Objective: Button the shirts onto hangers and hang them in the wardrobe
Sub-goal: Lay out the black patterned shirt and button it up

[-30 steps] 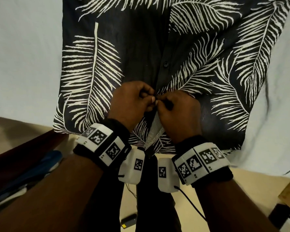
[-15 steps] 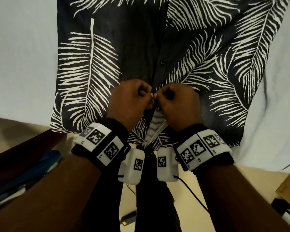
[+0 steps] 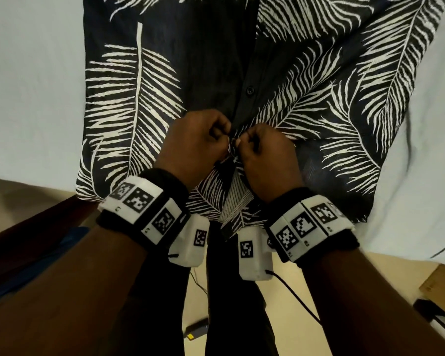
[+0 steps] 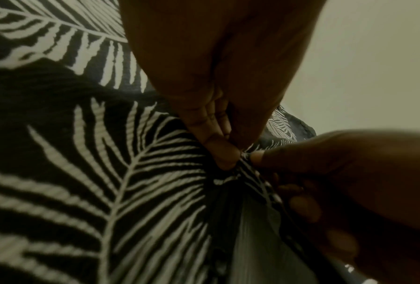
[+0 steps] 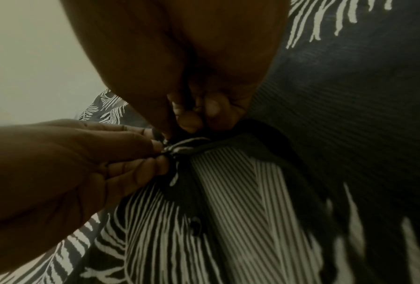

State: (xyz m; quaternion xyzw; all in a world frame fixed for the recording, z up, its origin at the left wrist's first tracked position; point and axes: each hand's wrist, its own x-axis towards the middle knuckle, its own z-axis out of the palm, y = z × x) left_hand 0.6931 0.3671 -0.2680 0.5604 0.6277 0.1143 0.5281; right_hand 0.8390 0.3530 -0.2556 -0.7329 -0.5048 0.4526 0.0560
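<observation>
Shirt (image 3: 211,73), black with white fern leaves, lies flat on a pale bedsheet (image 3: 31,73), filling the head view from 12 o'clock down to the centre, its hem hanging over the bed edge toward 6 o'clock. One black button (image 3: 250,90) on the placket just above the hands is fastened; below the hands the front gapes and shows the striped inner side. A second button (image 5: 195,226) sits loose on the lower placket in the right wrist view. The left hand (image 3: 195,147) and right hand (image 3: 265,155) meet knuckle to knuckle at the placket, the left at 9 o'clock of the seam, the right at 3 o'clock. Each has thumb and curled fingers (image 4: 222,153) pinched tight on a fold of the shirt's edge, fingertips almost touching. Whether a button lies between them cannot be told. Both wrists wear white marker bands (image 3: 141,209). A beige floor (image 3: 280,317) shows at 6 o'clock
</observation>
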